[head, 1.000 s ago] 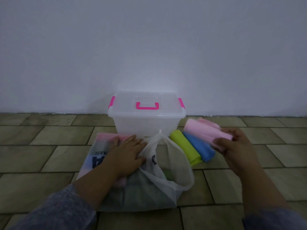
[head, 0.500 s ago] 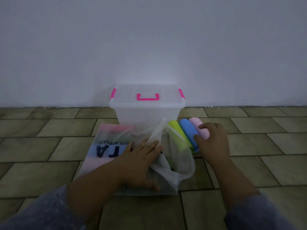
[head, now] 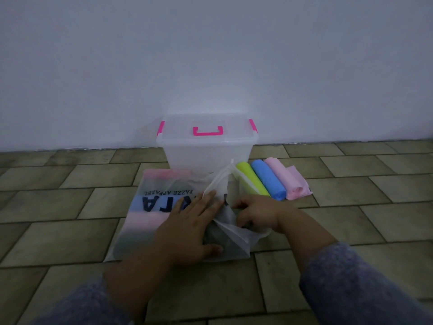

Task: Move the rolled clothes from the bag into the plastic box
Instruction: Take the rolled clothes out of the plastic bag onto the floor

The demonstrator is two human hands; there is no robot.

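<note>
Left grip (head: 187, 221) released, flat, pinning bag (head: 150, 207) | right grip (head: 255, 214) curled inside bag mouth, can't tell what it holds | we'd clasp the roll (head: 220, 235) mid-length so it won't unwind.

Single view: a wide-angle camera on the person's head, facing forward and tilted down across the brown tiled floor (head: 58, 231) toward the plain pale wall (head: 210, 55). Range is close. The grey knitted sleeves (head: 351, 285) enter at the bottom edge, and the clear lidded plastic box with pink latches (head: 206, 151) sits mid-frame against the wall.
</note>
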